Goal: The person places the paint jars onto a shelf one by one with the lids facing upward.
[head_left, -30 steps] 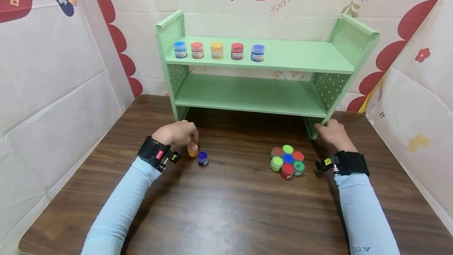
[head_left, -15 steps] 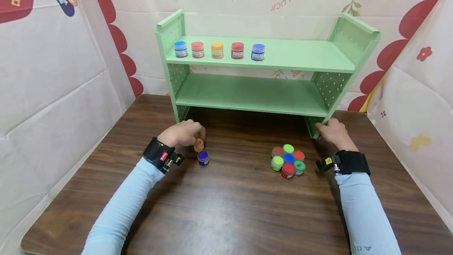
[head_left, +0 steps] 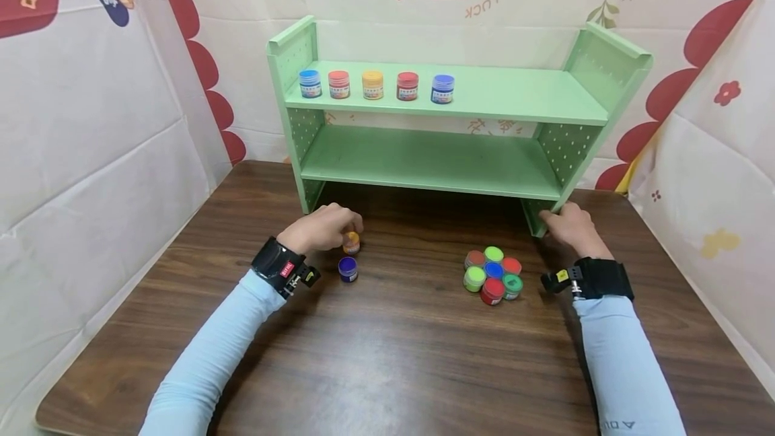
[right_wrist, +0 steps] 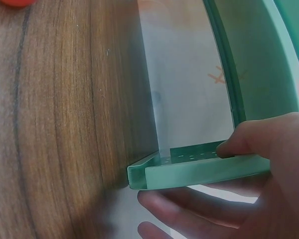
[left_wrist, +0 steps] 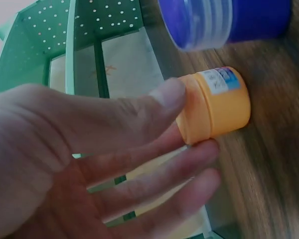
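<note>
My left hand point(head_left: 323, 227) pinches a small orange paint jar point(head_left: 351, 243) by its lid, thumb on one side and fingers on the other. In the left wrist view that orange jar point(left_wrist: 224, 104) has a white and blue label, and its base is at the wooden table. A purple paint jar point(head_left: 348, 269) stands just in front of it, apart from the hand. At the right, my right hand point(head_left: 575, 229) grips the right leg of a green two-tier shelf point(head_left: 424, 160). The right wrist view shows the thumb over the leg's green edge point(right_wrist: 204, 172), fingers beneath.
Five-coloured row aside, several paint jars point(head_left: 372, 86) line the top tier's left part. A tight cluster of several jars point(head_left: 493, 271) with red, green and blue lids sits on the brown table point(head_left: 387, 355), right of centre. Printed cloth point(head_left: 109, 120) hangs around the table.
My left hand has moved right and slightly away with the orange jar, which went from left of the purple jar to behind it. The right hand has stayed on the shelf leg.
</note>
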Demonstrator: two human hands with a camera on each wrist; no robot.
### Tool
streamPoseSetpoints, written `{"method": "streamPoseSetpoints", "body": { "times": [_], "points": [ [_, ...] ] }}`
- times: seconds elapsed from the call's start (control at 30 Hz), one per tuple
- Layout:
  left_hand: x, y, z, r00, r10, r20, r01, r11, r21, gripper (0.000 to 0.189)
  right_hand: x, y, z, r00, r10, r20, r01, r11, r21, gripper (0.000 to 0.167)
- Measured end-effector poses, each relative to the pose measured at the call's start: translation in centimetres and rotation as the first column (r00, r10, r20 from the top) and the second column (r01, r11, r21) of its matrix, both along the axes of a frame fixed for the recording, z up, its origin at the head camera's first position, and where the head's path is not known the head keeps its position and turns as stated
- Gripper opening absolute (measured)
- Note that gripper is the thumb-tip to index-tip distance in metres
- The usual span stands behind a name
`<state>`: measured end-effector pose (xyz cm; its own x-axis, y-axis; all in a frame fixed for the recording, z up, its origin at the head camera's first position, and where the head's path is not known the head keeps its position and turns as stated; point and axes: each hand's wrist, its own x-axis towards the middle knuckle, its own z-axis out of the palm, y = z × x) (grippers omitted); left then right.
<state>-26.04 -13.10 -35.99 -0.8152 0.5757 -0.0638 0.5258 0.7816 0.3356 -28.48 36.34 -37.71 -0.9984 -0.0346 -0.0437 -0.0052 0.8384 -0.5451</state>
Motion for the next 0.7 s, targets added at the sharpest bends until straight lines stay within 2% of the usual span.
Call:
{"method": "streamPoseSetpoints", "body": {
  "times": [0.17, 0.3, 0.47, 0.57, 0.7],
  "points": [
    [0.09, 0.15, -0.2, 1.0, -0.012, -0.01, 0.012, 0.999, 0.032, 0.038, -0.08, -0.06, 0.05, 1.0, -0.001, -0.002, 0.001, 1.0, 0.007, 0.049],
    [-0.1, 0.2, -0.5, 1.0, -0.001, -0.004, 0.001, 0.999, 0.04, 0.033, -0.12, 0.02, -0.03, 1.0, -0.001, -0.006, 0.001, 1.0, 0.019, 0.05],
    [-0.36, 0.16, -0.91, 0.999, -0.017, -0.048, 0.018, 0.999, 0.029, 0.029, -0.06, -0.02, -0.01, 1.0, 0.0, -0.003, 0.0, 1.0, 0.018, 0.05],
    [-0.41, 0.09, -0.98, 0.998, -0.019, -0.063, 0.02, 1.0, 0.012, 0.035, 0.01, -0.1, 0.11, 1.0, 0.001, 0.004, -0.001, 1.0, 0.008, 0.049],
    [-0.42, 0.11, -0.96, 0.999, -0.011, -0.047, 0.011, 1.0, 0.003, 0.043, 0.07, -0.17, 0.18, 1.0, -0.002, 0.002, 0.002, 1.0, 0.004, 0.048]
  ]
}}
